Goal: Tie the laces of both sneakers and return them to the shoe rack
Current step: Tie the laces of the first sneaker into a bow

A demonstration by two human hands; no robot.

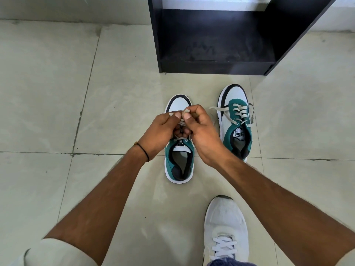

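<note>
We look down on a pale tiled floor [57, 93] where two green, white and black sneakers stand side by side, toes pointing away from us toward a black shoe rack [217, 43]. The rack's low shelf shows dusty scuff marks, and its front edge lies beyond the toes, apart from both shoes.

Our hands meet over the left sneaker [179, 160] and hide most of its lacing. The left hand [161, 129] and the right hand [199, 129] are pressed together, thumbs nearly touching, and the fingers [187, 117] of both are pinched narrow on this sneaker's pale laces [182, 123], with short ends poking up between the thumbs. How the strands cross underneath we cannot tell, since the knuckles cover them. A thin black band [143, 149] circles the left wrist.

The right sneaker [235, 120] stands just beside the right hand, a little farther forward than its partner. Its laces [228, 115] lie loose, one end trailing off to the left over the floor and another hanging down the far side.

On each tongue we read "PUMA", upside down from where we stand, with a small logo under it.

Nearer to us, a white laced shoe [224, 227] on our own foot is planted on the tiles below the right forearm.
</note>
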